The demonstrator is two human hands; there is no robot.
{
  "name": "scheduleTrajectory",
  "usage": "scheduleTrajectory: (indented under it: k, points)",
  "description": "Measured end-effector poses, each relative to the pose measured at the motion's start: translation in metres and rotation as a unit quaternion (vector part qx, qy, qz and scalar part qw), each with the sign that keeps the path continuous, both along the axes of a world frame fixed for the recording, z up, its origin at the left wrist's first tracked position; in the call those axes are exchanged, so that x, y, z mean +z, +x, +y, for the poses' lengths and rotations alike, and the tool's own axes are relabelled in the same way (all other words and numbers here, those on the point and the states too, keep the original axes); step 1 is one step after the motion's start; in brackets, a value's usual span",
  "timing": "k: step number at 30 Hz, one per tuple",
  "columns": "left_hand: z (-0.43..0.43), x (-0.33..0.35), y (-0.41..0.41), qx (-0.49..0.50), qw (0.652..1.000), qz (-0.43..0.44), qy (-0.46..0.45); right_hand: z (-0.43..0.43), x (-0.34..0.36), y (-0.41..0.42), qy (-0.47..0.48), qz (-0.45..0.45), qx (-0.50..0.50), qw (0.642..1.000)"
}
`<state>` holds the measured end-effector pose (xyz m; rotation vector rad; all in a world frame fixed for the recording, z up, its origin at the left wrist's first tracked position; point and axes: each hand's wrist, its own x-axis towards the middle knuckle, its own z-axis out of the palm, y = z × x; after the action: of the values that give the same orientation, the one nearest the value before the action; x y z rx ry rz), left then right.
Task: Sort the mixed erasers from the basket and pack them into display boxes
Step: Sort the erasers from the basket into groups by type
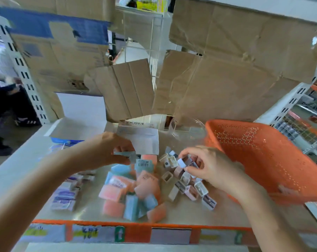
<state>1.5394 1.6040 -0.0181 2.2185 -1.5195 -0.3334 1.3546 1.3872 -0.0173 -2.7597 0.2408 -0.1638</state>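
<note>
Left arm: bare, stretched in from the lower left over the tabletop's front edge, angled toward the middle.
Left wrist: pretty much straight, back of the hand turned up.
Left hand (108,150): held over the tabletop's middle, fingers curled down, small grey block (125,155) pinched between thumb and fingertips (bit blurry tbh).
Right arm: bare too, stretched in from the lower right over the front edge.
Right hand (210,168): held right of the tabletop's centre, fingers curled, small pale-blue block (181,163) pinched between thumb and forefinger.
Gap: hands near each other, roughly level, not touching.
</note>
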Motion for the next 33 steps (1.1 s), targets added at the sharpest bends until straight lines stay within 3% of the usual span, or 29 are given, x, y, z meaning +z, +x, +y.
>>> scheduleTrajectory:
  k: [10,20,28,33]
  points:
    - [0.010,-0.028,-0.001,-0.043,0.999,0.015,0.004,0.028,-0.029,-0.013,-0.016,0.053,-0.112,0.992]
    - [0.002,-0.021,-0.006,-0.032,0.997,-0.024,-0.063,0.022,-0.018,-0.018,-0.067,-0.011,-0.129,0.989]
    - [-0.060,0.010,-0.034,-0.080,0.987,-0.043,-0.132,-0.044,0.022,-0.054,0.004,-0.123,-0.155,0.980]
    - [-0.120,0.022,-0.064,-0.115,0.980,-0.056,-0.154,-0.110,0.033,-0.089,0.004,-0.071,-0.179,0.981]
